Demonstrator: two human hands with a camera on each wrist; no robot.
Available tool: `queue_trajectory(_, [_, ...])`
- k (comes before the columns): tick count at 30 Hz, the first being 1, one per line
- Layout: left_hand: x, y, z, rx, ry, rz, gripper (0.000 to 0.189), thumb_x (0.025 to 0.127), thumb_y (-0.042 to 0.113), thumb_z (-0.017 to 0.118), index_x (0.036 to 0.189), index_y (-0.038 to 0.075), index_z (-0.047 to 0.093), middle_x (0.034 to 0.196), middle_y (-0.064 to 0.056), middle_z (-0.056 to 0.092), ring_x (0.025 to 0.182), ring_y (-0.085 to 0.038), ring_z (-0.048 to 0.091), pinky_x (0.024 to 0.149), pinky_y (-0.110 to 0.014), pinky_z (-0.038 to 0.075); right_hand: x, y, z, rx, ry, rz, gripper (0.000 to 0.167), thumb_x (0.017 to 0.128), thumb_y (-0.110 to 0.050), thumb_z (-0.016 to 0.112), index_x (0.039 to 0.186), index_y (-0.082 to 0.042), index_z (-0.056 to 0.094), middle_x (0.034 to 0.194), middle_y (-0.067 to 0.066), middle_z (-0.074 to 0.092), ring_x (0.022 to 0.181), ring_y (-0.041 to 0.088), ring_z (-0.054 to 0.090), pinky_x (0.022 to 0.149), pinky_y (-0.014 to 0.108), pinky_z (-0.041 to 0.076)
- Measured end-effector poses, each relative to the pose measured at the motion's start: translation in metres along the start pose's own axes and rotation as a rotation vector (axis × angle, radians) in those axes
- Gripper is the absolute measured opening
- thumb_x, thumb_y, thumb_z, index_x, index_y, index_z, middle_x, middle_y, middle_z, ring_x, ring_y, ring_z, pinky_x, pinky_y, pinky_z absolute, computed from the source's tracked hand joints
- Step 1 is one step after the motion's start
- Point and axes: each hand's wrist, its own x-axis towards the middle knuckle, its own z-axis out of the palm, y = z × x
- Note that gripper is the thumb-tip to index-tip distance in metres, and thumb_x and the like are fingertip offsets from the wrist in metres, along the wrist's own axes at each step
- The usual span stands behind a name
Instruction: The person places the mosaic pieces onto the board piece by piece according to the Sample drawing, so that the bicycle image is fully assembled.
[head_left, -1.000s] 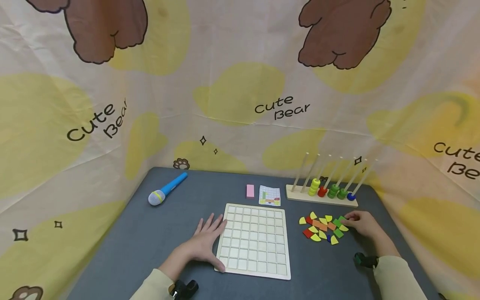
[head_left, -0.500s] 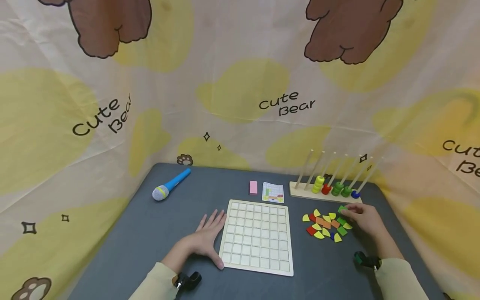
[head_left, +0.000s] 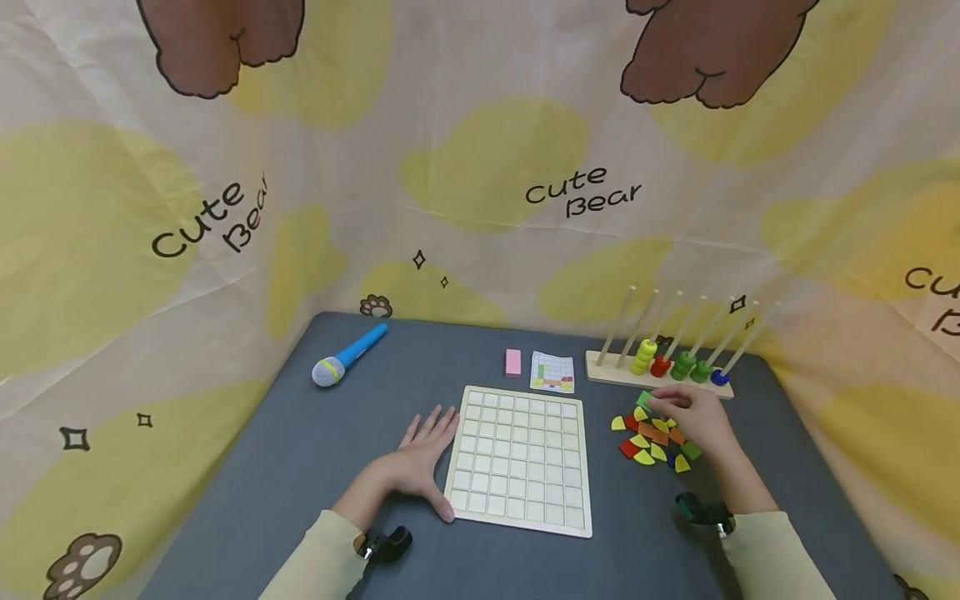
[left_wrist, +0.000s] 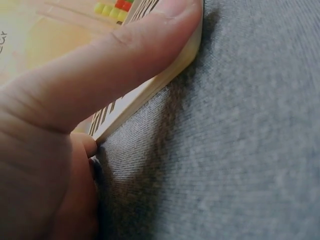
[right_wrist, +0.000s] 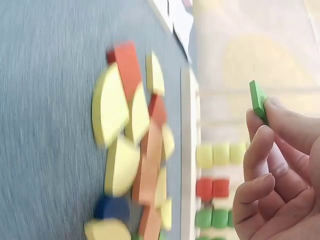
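My right hand (head_left: 696, 413) pinches a small green square tile (right_wrist: 258, 100) between thumb and fingertips, held up over the far side of a heap of coloured wooden pieces (head_left: 652, 437). Yellow quarter-round, red, orange, blue and green pieces make up that heap. With fingers spread, my left hand (head_left: 420, 462) rests along the left edge of a pale wooden grid board (head_left: 521, 458), whose squares are all white. In the left wrist view the thumb (left_wrist: 125, 65) lies over the board's corner.
Behind the board lie a pink block (head_left: 513, 363) and a printed pattern card (head_left: 552, 372). A wooden peg rack (head_left: 600, 368) with coloured beads stands at the back right. A blue toy microphone (head_left: 352, 354) lies at the back left.
My right hand has lifted the green tile from the heap's right side and carried it leftward. The left hand keeps its place at the board. The head view has tilted slightly downward.
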Motion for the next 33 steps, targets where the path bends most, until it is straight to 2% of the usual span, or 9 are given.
queue_trajectory(4, [0.001, 0.000, -0.002, -0.003, -0.006, -0.005, 0.154, 0.052, 0.071, 0.089, 0.164, 0.011, 0.002, 0.171, -0.007, -0.006, 0.157, -0.031, -0.013, 0.123, -0.061, -0.007, -0.002, -0.017, 0.012, 0.053, -0.023, -0.017, 0.043, 0.096, -0.039, 0.069, 0.119, -0.003, 0.070, 0.107, 0.021, 0.073, 0.095, 0.035, 0.066, 0.070, 0.037, 0.057])
queue_trajectory(9, [0.000, -0.002, -0.001, 0.000, -0.009, -0.016, 0.154, 0.052, 0.073, 0.088, 0.164, 0.014, 0.001, 0.171, -0.003, -0.007, 0.157, -0.027, -0.014, 0.123, -0.059, -0.009, 0.002, -0.028, 0.028, 0.090, -0.032, -0.019, 0.040, 0.095, -0.036, 0.072, 0.118, -0.003, 0.071, 0.104, 0.014, 0.074, 0.094, 0.032, 0.068, 0.076, 0.039, 0.060])
queue_trajectory(14, [0.000, -0.002, -0.001, -0.003, -0.014, -0.017, 0.154, 0.051, 0.075, 0.087, 0.164, 0.015, 0.001, 0.171, -0.003, -0.007, 0.157, -0.028, -0.014, 0.123, -0.060, -0.009, 0.004, -0.037, 0.045, 0.100, -0.037, -0.029, 0.036, 0.093, -0.035, 0.074, 0.115, -0.006, 0.073, 0.099, 0.012, 0.075, 0.088, 0.029, 0.065, 0.071, 0.037, 0.058])
queue_trajectory(26, [0.003, -0.001, -0.001, 0.006, -0.008, -0.018, 0.155, 0.051, 0.076, 0.087, 0.164, 0.016, -0.001, 0.171, -0.002, -0.007, 0.157, -0.027, -0.014, 0.123, -0.059, -0.009, 0.009, -0.060, 0.081, 0.134, -0.062, -0.103, 0.023, 0.091, -0.024, 0.077, 0.107, -0.008, 0.075, 0.092, 0.005, 0.075, 0.082, 0.026, 0.065, 0.072, 0.034, 0.056])
queue_trajectory(33, [0.003, -0.002, -0.002, 0.004, -0.024, -0.024, 0.154, 0.052, 0.074, 0.087, 0.164, 0.017, -0.001, 0.171, -0.002, -0.008, 0.156, -0.027, -0.015, 0.123, -0.059, -0.010, 0.011, -0.073, 0.104, 0.170, -0.092, -0.094, 0.020, 0.090, -0.022, 0.078, 0.103, -0.008, 0.076, 0.089, 0.006, 0.075, 0.081, 0.025, 0.064, 0.070, 0.029, 0.054])
